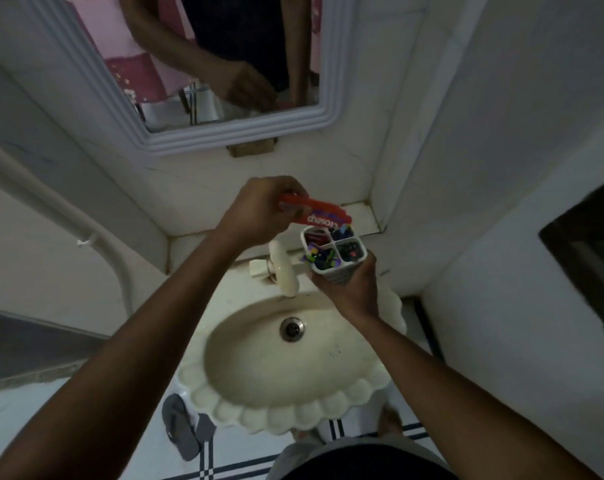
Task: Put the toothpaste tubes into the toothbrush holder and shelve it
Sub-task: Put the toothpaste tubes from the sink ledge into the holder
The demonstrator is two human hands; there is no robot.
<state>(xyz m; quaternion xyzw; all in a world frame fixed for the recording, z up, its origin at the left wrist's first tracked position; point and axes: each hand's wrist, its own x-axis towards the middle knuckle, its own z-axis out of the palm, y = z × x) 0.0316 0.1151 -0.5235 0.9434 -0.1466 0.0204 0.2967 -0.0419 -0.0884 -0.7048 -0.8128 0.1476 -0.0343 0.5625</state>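
The person stands at the cream scalloped ceramic washbasin point(224, 407), both arms out over it. The left hand point(259, 211) has its grip pinched around a red plastic toothpaste tube point(319, 214) with white lettering, holding it nearly level, its far end reaching just above the back rim of the white four-compartment plastic toothbrush holder point(333, 252). The right hand point(351, 289) cups that holder from below, its grip wrapped around the ribbed lower body, keeping it upright and slightly tipped toward the viewer, just right of the cream plastic tap point(283, 268).

The holder is already busy: the near-left compartment is crammed with purple, yellow and blue items, the near-right one shows something dark, and the far-left one holds something reddish that I cannot identify. The far-right compartment, right under the tube's tip, looks dim and bluish; how much room it has is hard to tell.

I would judge this the loading step, with the tube not yet in. The next move calls for tilting the tube end-down, lining it with whichever pocket has space, and sliding it in while the right hand steadies the holder. Shelving comes after; the tiled corner ledge point(361, 211) behind the tap may be the spot, though that is only a guess.
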